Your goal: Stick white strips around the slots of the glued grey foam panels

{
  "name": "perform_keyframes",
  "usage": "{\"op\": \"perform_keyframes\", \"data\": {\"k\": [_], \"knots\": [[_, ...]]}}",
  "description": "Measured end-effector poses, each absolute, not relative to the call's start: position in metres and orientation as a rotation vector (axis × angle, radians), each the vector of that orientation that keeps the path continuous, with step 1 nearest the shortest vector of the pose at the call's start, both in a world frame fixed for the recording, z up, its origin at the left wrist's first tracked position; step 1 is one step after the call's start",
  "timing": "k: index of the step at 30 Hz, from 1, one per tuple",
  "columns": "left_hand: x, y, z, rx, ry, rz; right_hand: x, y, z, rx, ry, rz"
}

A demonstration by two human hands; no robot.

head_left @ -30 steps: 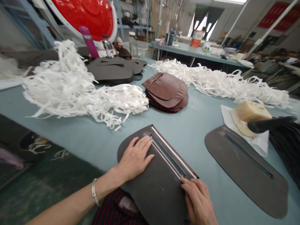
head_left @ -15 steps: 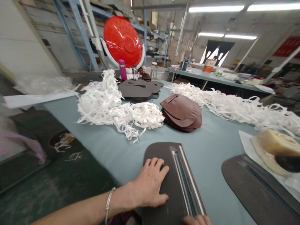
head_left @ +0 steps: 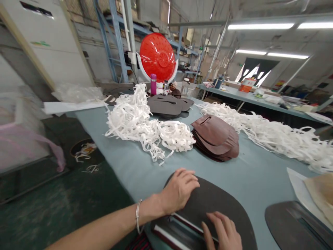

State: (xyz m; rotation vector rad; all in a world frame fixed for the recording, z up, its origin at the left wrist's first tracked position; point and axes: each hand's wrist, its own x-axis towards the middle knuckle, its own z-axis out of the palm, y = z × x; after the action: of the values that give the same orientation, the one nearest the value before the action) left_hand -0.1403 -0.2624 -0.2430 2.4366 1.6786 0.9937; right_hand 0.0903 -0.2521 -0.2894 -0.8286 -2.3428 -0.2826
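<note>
A dark, flat panel (head_left: 215, 196) with a rounded end lies on the table in front of me. A long slot edged with white strips runs across its near side. My left hand (head_left: 179, 192) rests on the panel's upper left part, fingers slightly bent and lying on the surface. Close to the slot, my right hand (head_left: 225, 232) touches the panel with fingers extended and a gap beside the nearest one. Neither hand is closed round anything. The panel's lower part is cut off by the frame. To the right lies a similar dark panel (head_left: 288, 222), also slotted.
Tangled white strips (head_left: 132, 116) lie beyond my hands, beside stacked brown pieces (head_left: 217, 133) and dark panels (head_left: 166, 106). More white strips (head_left: 275, 133) line the table's far right side. A pink bottle (head_left: 153, 84) and a red basin (head_left: 158, 57) stand at the back.
The panel has been turned, so its slot now lies on the near left side instead of the right. My right hand has come further into view onto it. The camera view has shifted left.
</note>
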Motion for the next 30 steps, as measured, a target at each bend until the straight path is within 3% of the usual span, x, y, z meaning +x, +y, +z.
{"op": "perform_keyframes", "data": {"k": [3,6,12,20,25,30], "knots": [[-0.168,-0.269,-0.244,2.119,2.148,1.303,0.03,-0.235,-0.259,-0.82,-2.348,-0.072],[-0.195,-0.268,-0.25,1.93,2.465,1.381,-0.046,-0.212,-0.242,-0.688,-2.502,0.068],[-0.227,-0.258,-0.269,1.989,2.588,0.982,-0.125,-0.177,-0.251,-0.728,-2.553,0.066],[-0.281,-0.246,-0.271,1.94,2.59,0.835,0.004,-0.176,-0.245,-1.148,-2.383,0.172],[-0.244,-0.259,-0.256,1.816,2.677,0.958,0.095,-0.202,-0.245,-1.45,-2.244,0.451],[-0.19,-0.29,-0.259,2.244,1.979,0.757,0.132,-0.241,-0.256,-1.55,-2.118,0.637]]}}
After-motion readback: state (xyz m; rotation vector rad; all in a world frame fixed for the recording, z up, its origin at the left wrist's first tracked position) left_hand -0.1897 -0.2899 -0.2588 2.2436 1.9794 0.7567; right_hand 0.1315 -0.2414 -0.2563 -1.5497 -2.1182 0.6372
